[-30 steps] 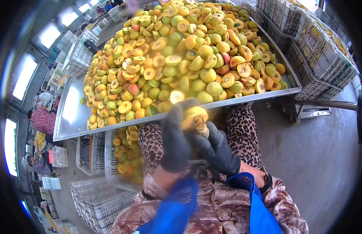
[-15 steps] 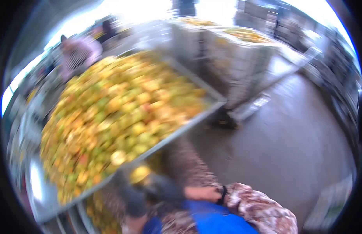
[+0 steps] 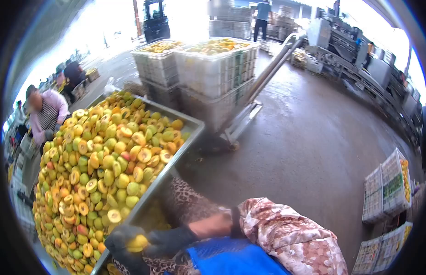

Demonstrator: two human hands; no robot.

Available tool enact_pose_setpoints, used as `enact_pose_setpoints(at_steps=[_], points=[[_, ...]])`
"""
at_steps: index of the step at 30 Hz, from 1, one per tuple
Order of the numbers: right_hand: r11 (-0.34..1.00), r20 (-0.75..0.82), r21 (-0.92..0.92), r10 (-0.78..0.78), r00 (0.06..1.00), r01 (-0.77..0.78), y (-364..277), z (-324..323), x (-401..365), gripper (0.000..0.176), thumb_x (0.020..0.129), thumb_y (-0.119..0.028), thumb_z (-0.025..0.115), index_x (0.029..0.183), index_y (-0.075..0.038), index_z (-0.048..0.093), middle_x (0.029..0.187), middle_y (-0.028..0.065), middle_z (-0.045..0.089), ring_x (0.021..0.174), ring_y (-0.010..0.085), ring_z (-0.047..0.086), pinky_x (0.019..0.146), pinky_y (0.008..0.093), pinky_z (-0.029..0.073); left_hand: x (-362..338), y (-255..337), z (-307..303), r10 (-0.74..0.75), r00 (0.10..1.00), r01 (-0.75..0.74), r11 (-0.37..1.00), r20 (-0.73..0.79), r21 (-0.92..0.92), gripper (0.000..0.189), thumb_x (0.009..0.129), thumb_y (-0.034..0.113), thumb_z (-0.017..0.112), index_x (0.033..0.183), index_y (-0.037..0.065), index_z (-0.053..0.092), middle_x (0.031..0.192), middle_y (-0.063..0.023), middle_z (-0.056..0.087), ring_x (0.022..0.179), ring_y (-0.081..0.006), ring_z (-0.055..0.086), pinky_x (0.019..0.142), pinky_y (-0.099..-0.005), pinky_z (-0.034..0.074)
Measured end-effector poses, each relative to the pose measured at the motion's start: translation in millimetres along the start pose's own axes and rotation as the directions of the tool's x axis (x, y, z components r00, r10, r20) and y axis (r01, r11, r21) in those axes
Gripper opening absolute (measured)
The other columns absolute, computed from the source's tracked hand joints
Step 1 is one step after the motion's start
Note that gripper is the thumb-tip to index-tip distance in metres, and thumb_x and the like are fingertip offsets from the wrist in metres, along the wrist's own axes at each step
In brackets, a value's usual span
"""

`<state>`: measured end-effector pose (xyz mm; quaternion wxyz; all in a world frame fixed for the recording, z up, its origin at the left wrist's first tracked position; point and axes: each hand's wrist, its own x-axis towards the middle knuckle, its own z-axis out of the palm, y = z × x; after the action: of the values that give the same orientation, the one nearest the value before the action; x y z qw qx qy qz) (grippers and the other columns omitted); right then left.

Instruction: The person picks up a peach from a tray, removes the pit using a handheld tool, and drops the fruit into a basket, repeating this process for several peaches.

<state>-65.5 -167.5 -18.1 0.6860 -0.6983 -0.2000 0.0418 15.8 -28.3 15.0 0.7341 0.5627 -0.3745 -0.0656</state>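
Note:
A yellow peach (image 3: 137,244) sits between my two dark-gloved hands, low in the view, just outside the near edge of a metal tray table (image 3: 169,170). My left hand (image 3: 122,240) is closed around its left side. From the right, my right hand (image 3: 169,241) closes on the same peach, its fingers partly hidden. Whether the peach is whole or cut cannot be made out. Heaped on the tray are many yellow-green peaches (image 3: 114,151), several of them cut in half with the pit hollow showing. A blue apron (image 3: 236,259) covers my lap.
White crates of fruit (image 3: 217,68) are stacked behind the tray, beside a pallet jack (image 3: 268,68). A person in pink (image 3: 50,110) is across the heap. More crates (image 3: 387,185) stand at right, machinery (image 3: 359,55) behind, and a forklift (image 3: 155,20) far back.
My view has swung, so the tray appears further left and the picture is sharper. Both hands have shifted left and down in view, still with a yellow peach between them.

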Motion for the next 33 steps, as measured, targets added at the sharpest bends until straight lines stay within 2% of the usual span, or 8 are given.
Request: enact_pose_setpoints(at_steps=[6, 9, 11, 14, 19, 21, 24, 33], points=[[0.979, 0.102, 0.043, -0.205, 0.973, 0.202, 70.4, 28.6, 9.7, 0.034, 0.099, -0.018, 0.062, 0.132, -0.008, 0.059, 0.092, 0.0013, 0.057, 0.078, 0.0142, 0.052, 0.066, 0.0309, 0.043, -22.7, 18.0, -24.5, -0.223, 0.899, 0.139, 0.961, -0.377, -0.239, 0.042, 0.108, 0.038, 0.051, 0.089, 0.002, 0.062, 0.083, -0.0174, 0.069, 0.078, -0.0305, 0.068, 0.076, -0.0443, 0.059], [0.764, 0.142, 0.597, 0.2, 0.969, -0.245, 64.5, 32.1, 13.0, 0.024, 0.106, -0.022, 0.057, 0.125, -0.009, 0.061, 0.101, -0.0052, 0.058, 0.085, 0.0058, 0.054, 0.071, 0.0263, 0.046, -60.4, 8.5, -118.0, -0.252, 0.776, 0.098, 0.954, -0.579, -0.284, 0.035, 0.109, 0.025, 0.049, 0.105, -0.006, 0.066, 0.107, -0.0197, 0.07, 0.101, -0.0286, 0.069, 0.089, -0.0362, 0.056], [0.731, 0.041, 0.613, 0.349, 0.936, -0.3, 58.2, 26.4, 13.6, 0.03, 0.105, -0.032, 0.062, 0.117, -0.005, 0.064, 0.088, -0.007, 0.055, 0.074, 0.0046, 0.05, 0.065, 0.0248, 0.044, -88.1, -20.4, -189.9, 0.012, 0.671, 0.352, 0.875, -0.741, 0.334, 0.036, 0.108, 0.026, 0.052, 0.115, -0.007, 0.065, 0.119, -0.0199, 0.067, 0.112, -0.0288, 0.065, 0.095, -0.0359, 0.053], [0.941, 0.012, -0.226, 0.261, 0.965, -0.252, 99.0, 10.3, 17.5, 0.032, 0.103, -0.031, 0.064, 0.119, -0.003, 0.063, 0.092, 0.0, 0.064, 0.08, 0.0098, 0.057, 0.07, 0.0297, 0.049, -70.1, -31.7, -227.6, 0.187, 0.687, 0.412, 0.696, -0.702, 0.588, 0.041, 0.106, 0.027, 0.057, 0.128, -0.008, 0.063, 0.131, -0.0199, 0.063, 0.122, -0.0305, 0.061, 0.103, -0.0388, 0.049], [0.968, 0.055, -0.211, 0.152, 0.987, -0.138, 79.3, 12.2, 26.4, 0.039, 0.1, -0.037, 0.068, 0.113, -0.001, 0.062, 0.089, 0.0134, 0.071, 0.08, 0.0185, 0.066, 0.076, 0.0377, 0.054, 51.9, -82.1, -273.6, 0.446, 0.786, 0.27, 0.375, -0.428, 0.887, 0.046, 0.098, 0.027, 0.067, 0.13, -0.005, 0.063, 0.131, -0.0245, 0.063, 0.118, -0.0355, 0.063, 0.104, -0.0441, 0.048], [0.94, 0.035, -0.306, 0.168, 0.985, -0.149, 69.4, 2.7, 29.6, 0.041, 0.099, -0.038, 0.069, 0.113, -0.001, 0.061, 0.087, 0.0148, 0.07, 0.079, 0.0193, 0.066, 0.076, 0.038, 0.054, 111.3, -101.2, -293.4, 0.265, 0.7, 0.31, 0.724, -0.663, 0.616, 0.041, 0.1, 0.032, 0.064, 0.118, -0.005, 0.068, 0.123, -0.0222, 0.069, 0.103, -0.0372, 0.069, 0.09, -0.0452, 0.053], [0.901, -0.02, -0.204, 0.388, 0.921, -0.384, 69.5, -2.0, 24.0, 0.038, 0.099, -0.03, 0.067, 0.119, 0.0, 0.059, 0.088, 0.02, 0.072, 0.078, 0.0319, 0.071, 0.069, 0.0402, 0.055, 168.9, -118.4, -310.8, 0.084, 0.781, 0.613, 0.086, -0.618, 0.786, 0.04, 0.093, 0.038, 0.069, 0.109, 0.001, 0.067, 0.113, -0.023, 0.069, 0.097, -0.0403, 0.067, 0.084, -0.049, 0.053], [0.862, 0.06, 0.205, 0.461, 0.885, -0.463, 62.3, -20.5, 39.7, 0.036, 0.1, -0.037, 0.068, 0.114, -0.004, 0.06, 0.096, 0.0017, 0.066, 0.085, 0.0088, 0.055, 0.07, 0.0292, 0.047, 113.6, -118.9, -302.5, 0.119, 0.935, 0.332, 0.03, -0.333, 0.943, 0.044, 0.076, 0.016, 0.073, 0.119, 0.009, 0.066, 0.116, -0.0147, 0.061, 0.11, -0.0375, 0.061, 0.092, -0.047, 0.052]])
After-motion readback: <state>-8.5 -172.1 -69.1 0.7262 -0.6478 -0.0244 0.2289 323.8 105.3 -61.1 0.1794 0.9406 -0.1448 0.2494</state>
